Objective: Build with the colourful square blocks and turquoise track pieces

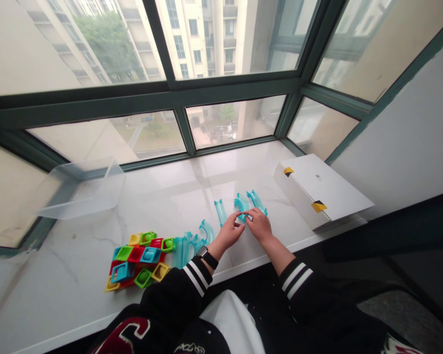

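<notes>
Both hands meet over a white marble window ledge (170, 196). My left hand (229, 232), with a black watch on the wrist, pinches a curved teal track piece (240, 202) at its near end. My right hand (259, 223) has its fingers closed on the same curved piece from the right. A straight teal track piece (220, 212) lies just left of the hands, and another teal piece (256, 199) lies just beyond the right hand. More teal curves (195, 239) lie near my left wrist.
A heap of coloured square blocks (138, 259) sits at the ledge's near left. A clear plastic tub (83, 189) stands at the back left by the window. A white flat box (319, 191) lies at the right end. Window glass runs behind.
</notes>
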